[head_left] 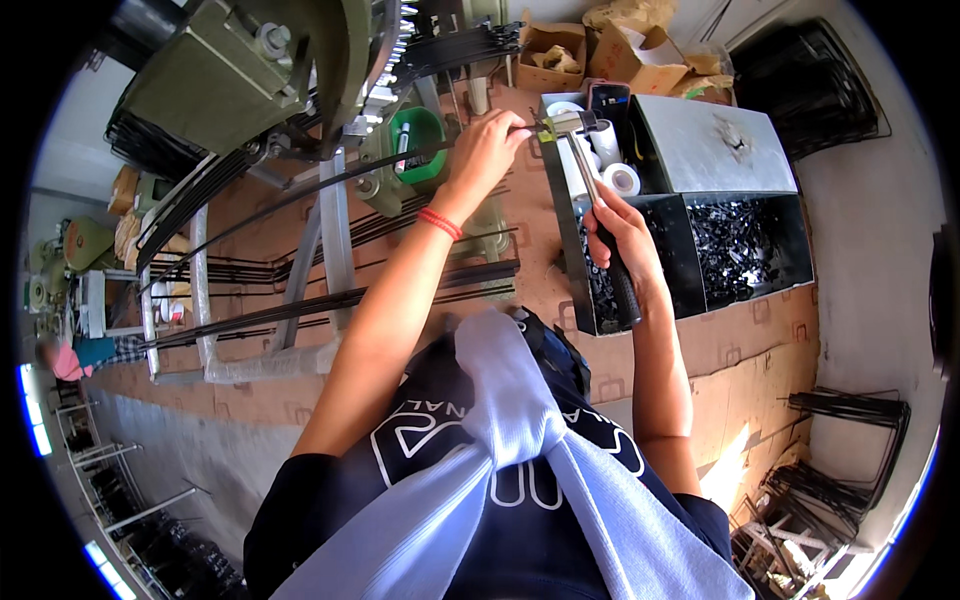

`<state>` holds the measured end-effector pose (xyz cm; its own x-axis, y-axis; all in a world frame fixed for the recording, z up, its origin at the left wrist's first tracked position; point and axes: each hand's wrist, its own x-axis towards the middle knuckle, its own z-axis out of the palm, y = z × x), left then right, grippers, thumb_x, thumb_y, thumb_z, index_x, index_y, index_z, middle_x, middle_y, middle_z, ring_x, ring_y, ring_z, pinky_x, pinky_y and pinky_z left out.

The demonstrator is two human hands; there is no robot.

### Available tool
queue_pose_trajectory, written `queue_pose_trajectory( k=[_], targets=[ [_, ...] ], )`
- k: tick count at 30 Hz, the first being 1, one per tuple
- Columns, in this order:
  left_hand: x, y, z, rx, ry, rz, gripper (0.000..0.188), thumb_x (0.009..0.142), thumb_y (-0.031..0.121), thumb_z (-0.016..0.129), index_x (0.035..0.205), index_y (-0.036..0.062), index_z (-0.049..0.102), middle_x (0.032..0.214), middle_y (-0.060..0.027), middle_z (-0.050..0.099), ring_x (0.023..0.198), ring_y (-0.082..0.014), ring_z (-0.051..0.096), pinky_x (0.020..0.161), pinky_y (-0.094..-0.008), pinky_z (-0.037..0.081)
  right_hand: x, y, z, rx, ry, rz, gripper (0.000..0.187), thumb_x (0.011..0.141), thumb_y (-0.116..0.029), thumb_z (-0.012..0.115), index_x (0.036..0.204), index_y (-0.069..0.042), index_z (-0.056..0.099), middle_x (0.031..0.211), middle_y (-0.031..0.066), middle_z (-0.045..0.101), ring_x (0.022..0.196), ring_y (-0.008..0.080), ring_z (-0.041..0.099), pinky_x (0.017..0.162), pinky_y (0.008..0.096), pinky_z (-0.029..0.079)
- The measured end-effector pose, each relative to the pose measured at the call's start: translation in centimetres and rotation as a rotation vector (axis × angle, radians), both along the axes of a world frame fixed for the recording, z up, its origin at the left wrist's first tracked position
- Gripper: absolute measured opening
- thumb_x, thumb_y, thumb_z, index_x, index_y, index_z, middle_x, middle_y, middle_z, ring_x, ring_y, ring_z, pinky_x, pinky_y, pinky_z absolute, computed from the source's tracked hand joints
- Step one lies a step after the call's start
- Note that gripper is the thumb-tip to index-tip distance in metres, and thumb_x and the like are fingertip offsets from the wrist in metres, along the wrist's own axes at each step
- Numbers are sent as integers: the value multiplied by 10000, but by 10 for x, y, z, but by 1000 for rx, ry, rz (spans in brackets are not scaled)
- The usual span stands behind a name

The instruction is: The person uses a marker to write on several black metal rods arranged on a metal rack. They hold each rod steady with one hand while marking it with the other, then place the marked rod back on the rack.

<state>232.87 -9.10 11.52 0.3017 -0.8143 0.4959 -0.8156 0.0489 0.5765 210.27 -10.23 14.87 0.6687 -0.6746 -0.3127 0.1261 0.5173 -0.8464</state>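
Note:
My left hand (487, 150), with a red band at the wrist, pinches a long dark metal strip (390, 160) near its right end. The strip stretches away to the left, past the machine. In my right hand (625, 235) is a hammer (624, 290) with a black grip and a bare metal shaft. Its head (572, 123) is at the box's far left corner, close beside the strip's end. Whether head and strip touch, I cannot tell. Below the hammer stands a dark divided box (690, 312) filled partly with small black metal pieces (738, 245).
A green machine (215, 80) with a toothed wheel stands at the far left. Under it is a green bin (428, 145). Bundled dark rods (270, 318) lie across a metal frame (337, 225). White rolls (621, 180) sit in the box, cardboard cartons (640, 60) behind. Another person (68, 358) is far left.

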Motion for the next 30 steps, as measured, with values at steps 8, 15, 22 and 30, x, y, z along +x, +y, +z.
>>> queue_pose_trajectory(
  k=[8, 15, 22, 30],
  targets=[
    [-1, -1, 1, 18, -24, -5, 151, 783, 160, 654, 868, 42, 615, 862, -104, 633, 781, -309, 616, 664, -367, 485, 1, 4, -4, 2, -18, -41, 398, 929, -96, 419, 1321, -30, 394, 708, 9, 441, 429, 71, 397, 380, 201, 322],
    [2, 1, 0, 35, 16, -5, 148, 785, 158, 653, 860, 37, 613, 848, -114, 628, 761, -309, 613, 653, -367, 482, -2, 2, 8, -57, -23, -14, 429, 928, -119, 443, 1344, -43, 373, 715, 10, 442, 427, 68, 390, 374, 199, 311],
    [-8, 1, 9, 31, -26, 16, 200, 798, 229, 637, 855, 38, 617, 849, -132, 628, 772, -317, 612, 670, -376, 491, -7, -5, -3, -111, 21, -8, 408, 934, -113, 421, 1330, -24, 377, 719, 16, 465, 411, 71, 396, 352, 203, 323],
    [1, -5, -10, -20, -168, -40, 159, 809, 170, 619, 742, 30, 584, 708, -132, 627, 646, -297, 626, 568, -381, 499, -8, -3, 1, -89, -72, -112, 395, 936, -108, 417, 1318, -14, 383, 698, 5, 466, 399, 60, 380, 340, 187, 320]
  ],
)
